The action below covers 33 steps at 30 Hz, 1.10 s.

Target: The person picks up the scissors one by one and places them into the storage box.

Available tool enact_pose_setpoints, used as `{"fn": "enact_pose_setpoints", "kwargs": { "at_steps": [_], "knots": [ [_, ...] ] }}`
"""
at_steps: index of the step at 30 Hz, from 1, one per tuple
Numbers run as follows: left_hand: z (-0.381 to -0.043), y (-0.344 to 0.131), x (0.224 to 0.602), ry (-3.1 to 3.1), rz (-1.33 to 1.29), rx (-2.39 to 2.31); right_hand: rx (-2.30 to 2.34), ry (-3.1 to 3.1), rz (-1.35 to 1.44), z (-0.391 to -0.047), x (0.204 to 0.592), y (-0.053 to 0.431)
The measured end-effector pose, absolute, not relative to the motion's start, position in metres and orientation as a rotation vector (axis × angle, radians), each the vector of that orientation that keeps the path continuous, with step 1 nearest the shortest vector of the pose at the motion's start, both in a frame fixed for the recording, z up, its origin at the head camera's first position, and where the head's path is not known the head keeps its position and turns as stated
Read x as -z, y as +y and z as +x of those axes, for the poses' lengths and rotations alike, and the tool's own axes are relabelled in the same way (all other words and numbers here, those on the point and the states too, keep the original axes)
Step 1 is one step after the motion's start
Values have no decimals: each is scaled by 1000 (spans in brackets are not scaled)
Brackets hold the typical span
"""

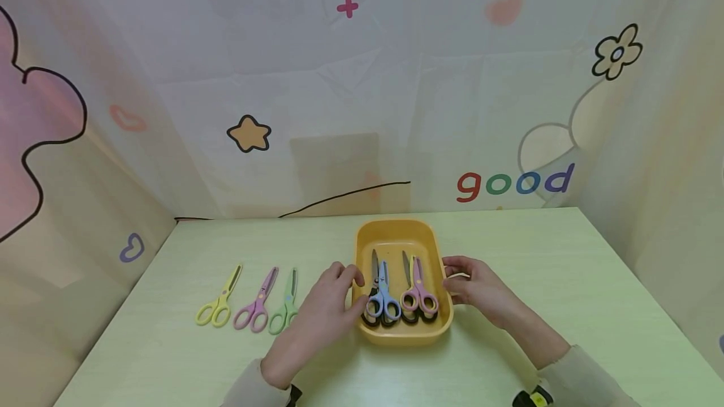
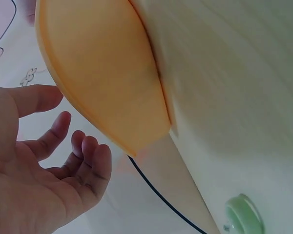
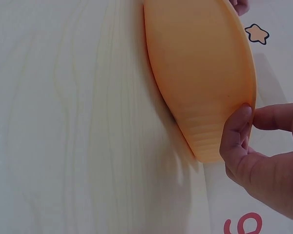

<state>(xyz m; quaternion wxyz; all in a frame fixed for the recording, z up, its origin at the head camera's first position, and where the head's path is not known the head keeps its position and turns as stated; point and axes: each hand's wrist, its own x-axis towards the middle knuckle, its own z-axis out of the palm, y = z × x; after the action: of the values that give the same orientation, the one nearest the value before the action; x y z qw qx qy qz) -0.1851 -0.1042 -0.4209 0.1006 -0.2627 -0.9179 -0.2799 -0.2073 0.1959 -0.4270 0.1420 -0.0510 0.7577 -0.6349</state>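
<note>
A yellow plastic tray (image 1: 396, 223) stands on the table between both hands. My right hand (image 1: 481, 284) pinches its right rim between thumb and finger, as the right wrist view shows. At the left rim is my left hand (image 1: 334, 300); in the left wrist view its thumb meets the rim while the other fingers hang loosely bent beside it. Inside the tray lie blue scissors (image 1: 383, 281), pink scissors (image 1: 418, 278) and yellow scissors (image 1: 412, 266), overlapping black-handled scissors (image 1: 374, 262). Their handles point towards me.
Left of the tray, yellow scissors (image 1: 227, 294), purple scissors (image 1: 260, 299) and green scissors (image 1: 290, 297) lie in a row on the pale table (image 1: 498, 363). My left forearm partly covers the green handles. A printed curtain (image 1: 351, 93) hangs behind the table's back edge.
</note>
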Motion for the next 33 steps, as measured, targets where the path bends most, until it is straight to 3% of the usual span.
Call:
{"fn": "enact_pose_setpoints", "kwargs": {
  "at_steps": [33],
  "knots": [
    [-183, -169, 419, -3137, -520, 553, 1823, 2200, -119, -209, 428, 196]
  ]
}}
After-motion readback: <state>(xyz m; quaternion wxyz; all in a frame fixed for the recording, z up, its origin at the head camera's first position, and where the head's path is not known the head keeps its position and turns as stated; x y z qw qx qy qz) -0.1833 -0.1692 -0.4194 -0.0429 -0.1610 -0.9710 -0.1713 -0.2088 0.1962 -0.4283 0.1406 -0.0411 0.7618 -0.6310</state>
